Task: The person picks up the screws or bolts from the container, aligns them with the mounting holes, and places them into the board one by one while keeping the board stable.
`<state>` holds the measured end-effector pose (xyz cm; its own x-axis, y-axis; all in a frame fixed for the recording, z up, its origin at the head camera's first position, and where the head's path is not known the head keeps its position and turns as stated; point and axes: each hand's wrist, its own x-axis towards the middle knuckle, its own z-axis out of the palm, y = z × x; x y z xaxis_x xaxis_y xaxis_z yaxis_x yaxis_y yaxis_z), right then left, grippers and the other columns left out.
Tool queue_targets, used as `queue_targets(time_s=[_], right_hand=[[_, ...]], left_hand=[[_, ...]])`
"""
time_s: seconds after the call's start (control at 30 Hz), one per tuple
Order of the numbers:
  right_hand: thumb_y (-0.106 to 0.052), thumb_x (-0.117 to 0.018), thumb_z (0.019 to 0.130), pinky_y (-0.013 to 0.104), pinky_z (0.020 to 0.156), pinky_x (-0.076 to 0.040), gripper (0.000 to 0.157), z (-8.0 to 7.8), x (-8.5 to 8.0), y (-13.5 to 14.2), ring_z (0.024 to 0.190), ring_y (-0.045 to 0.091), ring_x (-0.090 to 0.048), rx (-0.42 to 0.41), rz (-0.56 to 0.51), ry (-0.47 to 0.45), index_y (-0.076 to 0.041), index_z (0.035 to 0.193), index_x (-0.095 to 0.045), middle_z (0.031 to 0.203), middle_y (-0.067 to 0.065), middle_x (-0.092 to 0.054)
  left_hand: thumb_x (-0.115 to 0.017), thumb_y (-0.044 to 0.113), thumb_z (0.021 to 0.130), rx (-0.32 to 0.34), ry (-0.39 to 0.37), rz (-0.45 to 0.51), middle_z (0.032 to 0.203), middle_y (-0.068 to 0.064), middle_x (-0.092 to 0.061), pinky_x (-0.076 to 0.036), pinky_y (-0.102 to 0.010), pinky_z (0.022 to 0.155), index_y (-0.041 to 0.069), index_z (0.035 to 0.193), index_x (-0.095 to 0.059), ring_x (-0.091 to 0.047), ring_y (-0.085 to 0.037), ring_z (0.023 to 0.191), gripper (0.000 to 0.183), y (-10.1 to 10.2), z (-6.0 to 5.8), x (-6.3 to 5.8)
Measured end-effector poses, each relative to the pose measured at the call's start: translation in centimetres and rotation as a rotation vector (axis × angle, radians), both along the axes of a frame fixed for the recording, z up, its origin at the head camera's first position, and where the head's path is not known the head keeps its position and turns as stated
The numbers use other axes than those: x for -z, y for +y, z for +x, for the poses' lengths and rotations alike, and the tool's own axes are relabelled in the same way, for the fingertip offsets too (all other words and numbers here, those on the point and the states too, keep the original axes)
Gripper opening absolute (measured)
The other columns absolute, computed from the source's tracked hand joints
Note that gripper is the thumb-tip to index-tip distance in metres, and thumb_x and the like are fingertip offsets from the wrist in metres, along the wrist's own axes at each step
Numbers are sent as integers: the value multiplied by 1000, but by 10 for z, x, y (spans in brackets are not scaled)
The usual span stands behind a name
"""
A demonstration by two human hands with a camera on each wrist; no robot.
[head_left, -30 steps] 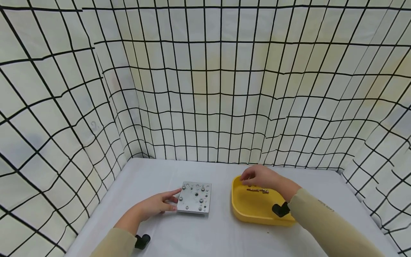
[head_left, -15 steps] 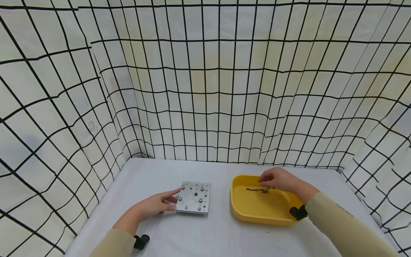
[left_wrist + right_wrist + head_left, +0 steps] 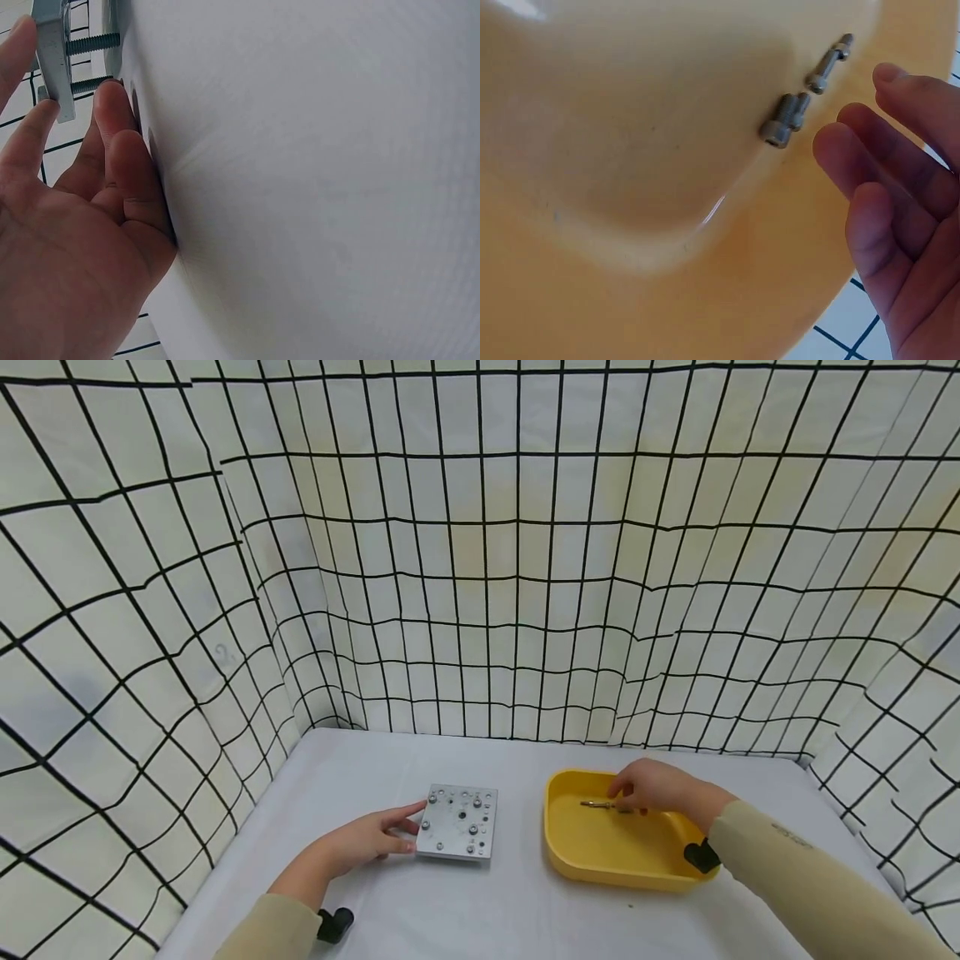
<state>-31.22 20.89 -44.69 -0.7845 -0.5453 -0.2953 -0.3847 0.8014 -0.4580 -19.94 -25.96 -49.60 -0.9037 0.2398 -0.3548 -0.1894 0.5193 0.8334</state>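
Observation:
My left hand [image 3: 367, 841] touches the left edge of a square silver metal plate [image 3: 447, 831] with its fingertips. Screw heads and holes dot the plate's top. In the left wrist view, threaded bolts [image 3: 94, 43] stick out from the plate's underside, and the lower fingers bend beside them near the table. My right hand [image 3: 658, 789] reaches into a yellow tray [image 3: 555, 852]. In the right wrist view its fingers are loosely bent and hold nothing. Just beside the fingertips, several socket head screws [image 3: 823, 73] lie in the tray, including a thicker one [image 3: 778, 124].
A white cloth covers the table [image 3: 517, 893]. White walls with a black grid [image 3: 517, 602] stand behind it and on both sides. A small dark speck [image 3: 631, 907] lies in front of the tray. Both wrists carry a black camera mount [image 3: 702, 855].
My right hand has moved right and slightly down inside the tray, from the far left rim to the screws, and now covers some of them. The left hand and plate stay put.

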Motion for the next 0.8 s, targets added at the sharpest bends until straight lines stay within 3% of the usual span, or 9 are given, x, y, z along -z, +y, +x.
queue_targets(time_s=[0.17,0.4,0.8], right_hand=[[-13,-72,91,30,61,-50,18,6,-4,-6,64,23,-61,-11,43,-7,-8,108,-74,81,2,-63],[-12,-72,91,28,59,-50,13,3,7,-12,64,15,-56,-48,136,69,-12,104,-75,86,-2,-60],[-9,-72,90,31,55,-49,8,-1,12,-22,61,17,-55,-63,171,65,-12,97,-73,82,-2,-58]], left_hand=[[-79,28,84,4,-3,5,131,-6,-59,-45,-43,89,29,151,-44,-51,-22,112,76,0,1,0],[-79,30,83,10,-16,8,132,-5,-58,-45,-42,89,30,151,-44,-51,-22,111,76,-1,1,0],[-79,26,84,12,-2,5,131,-5,-58,-45,-39,85,27,152,-43,-51,-21,109,76,0,2,-3]])
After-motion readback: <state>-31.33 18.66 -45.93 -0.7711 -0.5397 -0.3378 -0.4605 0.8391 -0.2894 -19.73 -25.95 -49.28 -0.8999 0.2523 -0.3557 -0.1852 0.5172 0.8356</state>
